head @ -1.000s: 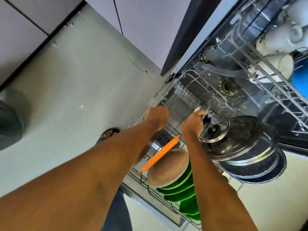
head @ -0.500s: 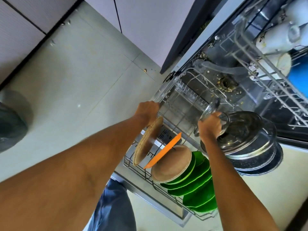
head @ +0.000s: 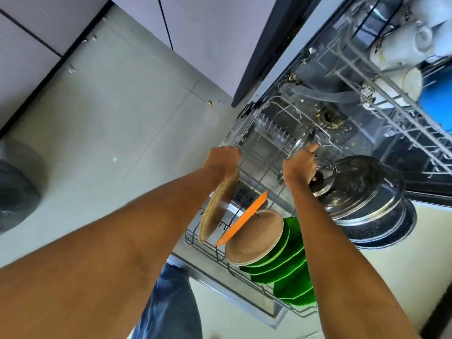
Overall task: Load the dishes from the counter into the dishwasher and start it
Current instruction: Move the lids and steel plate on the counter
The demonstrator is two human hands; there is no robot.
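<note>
Dishwasher rack (head: 247,152) holds green plates (head: 291,272), steel lids (head: 364,192).

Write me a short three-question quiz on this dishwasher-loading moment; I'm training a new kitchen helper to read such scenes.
1. True or false: the left hand holds a brown plate on edge above the lower rack.
2. What does the right hand grip? A) a glass lid B) a mug C) a fork
3. Fill in: the stacked plates standing at the rack's front are mostly ____ in colour.

Key: 1 true; 2 A; 3 green.
</note>
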